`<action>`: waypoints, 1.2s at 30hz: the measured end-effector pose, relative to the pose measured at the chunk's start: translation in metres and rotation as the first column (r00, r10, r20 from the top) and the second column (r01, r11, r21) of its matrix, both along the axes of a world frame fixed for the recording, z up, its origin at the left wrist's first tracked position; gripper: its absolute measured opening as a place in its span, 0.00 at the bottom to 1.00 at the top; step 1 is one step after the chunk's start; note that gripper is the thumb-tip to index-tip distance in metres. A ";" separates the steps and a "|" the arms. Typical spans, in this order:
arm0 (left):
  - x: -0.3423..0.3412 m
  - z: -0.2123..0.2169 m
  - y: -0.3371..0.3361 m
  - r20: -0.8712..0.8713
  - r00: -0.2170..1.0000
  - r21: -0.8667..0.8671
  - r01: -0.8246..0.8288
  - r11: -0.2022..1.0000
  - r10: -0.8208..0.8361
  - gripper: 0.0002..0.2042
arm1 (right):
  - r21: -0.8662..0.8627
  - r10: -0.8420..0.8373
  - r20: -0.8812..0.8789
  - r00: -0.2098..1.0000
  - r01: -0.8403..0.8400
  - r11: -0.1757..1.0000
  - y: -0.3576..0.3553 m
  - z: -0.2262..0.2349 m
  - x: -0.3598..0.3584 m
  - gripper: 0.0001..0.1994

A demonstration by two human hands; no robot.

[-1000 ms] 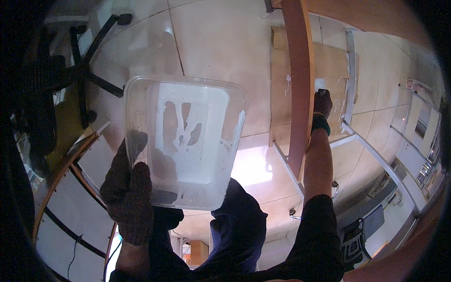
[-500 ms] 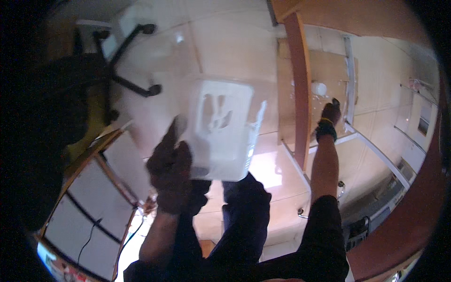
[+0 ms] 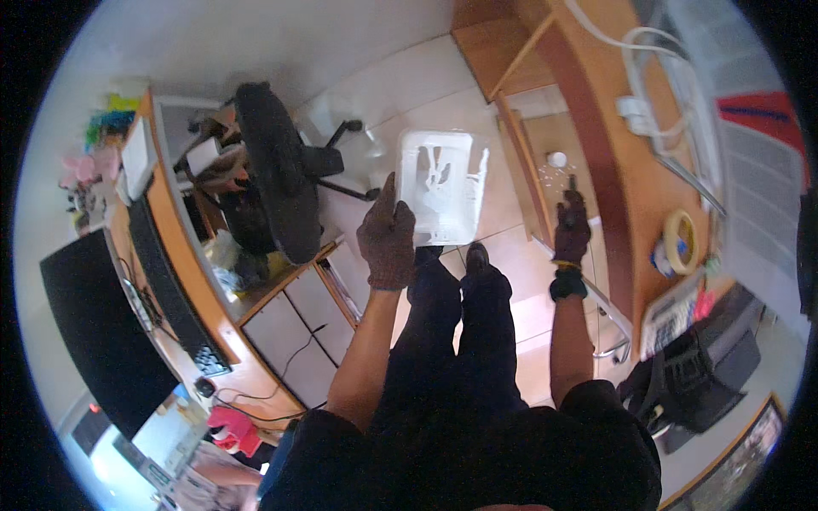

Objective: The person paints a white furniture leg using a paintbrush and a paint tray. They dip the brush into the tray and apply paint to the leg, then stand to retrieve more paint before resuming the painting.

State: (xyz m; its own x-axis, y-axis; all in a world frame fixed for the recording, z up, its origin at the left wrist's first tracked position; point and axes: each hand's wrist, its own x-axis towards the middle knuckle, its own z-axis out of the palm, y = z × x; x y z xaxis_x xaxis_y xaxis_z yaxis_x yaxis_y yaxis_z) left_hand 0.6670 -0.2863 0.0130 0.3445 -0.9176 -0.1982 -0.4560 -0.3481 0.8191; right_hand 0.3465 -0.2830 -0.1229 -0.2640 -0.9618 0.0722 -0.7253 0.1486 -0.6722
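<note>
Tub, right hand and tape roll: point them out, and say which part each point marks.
Tub [image 3: 409, 182]: head view, on its left wall.
Right hand [image 3: 572, 232]: head view, on the gloved back.
Tape roll [image 3: 671, 242]: head view, on the ring's left side.

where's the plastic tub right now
In the head view, the tub is just above the middle, held at its left side by the left hand, between a black chair and the right hand.

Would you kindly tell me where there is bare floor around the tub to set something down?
Bare tile shows beyond the tub, between the black chair and the wooden desk, and between the person's legs and that desk's metal leg. Crowded: the left desk, with its monitor and cables.
</note>
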 end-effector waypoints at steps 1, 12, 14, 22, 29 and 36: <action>0.007 0.015 -0.004 0.086 0.996 0.035 0.034 0.999 -0.036 0.20 | -0.002 -0.034 0.047 0.998 0.034 0.999 0.010 0.032 0.023 0.15; 0.007 0.129 -0.011 0.395 0.818 -0.322 0.549 0.771 -0.418 0.21 | 0.204 -0.439 0.830 0.343 0.547 0.812 0.118 0.264 0.126 0.11; -0.013 0.153 -0.001 0.039 0.862 -0.254 0.497 0.830 -0.505 0.20 | -0.022 -0.357 0.787 0.503 0.601 0.799 0.155 0.242 0.120 0.11; -0.050 0.210 0.067 0.254 0.455 -0.262 0.882 0.393 -0.853 0.20 | 0.120 -0.560 0.751 0.350 0.761 0.637 0.283 0.313 0.129 0.12; -0.164 0.209 0.149 0.248 0.088 -0.294 0.956 0.012 -0.965 0.20 | 0.164 -0.775 0.610 0.168 0.929 0.331 0.390 0.269 0.110 0.10; -0.315 0.238 0.257 0.456 -0.136 -0.281 0.916 -0.288 -0.879 0.22 | 0.173 -0.376 0.890 -0.257 0.955 -0.242 0.504 0.256 0.041 0.11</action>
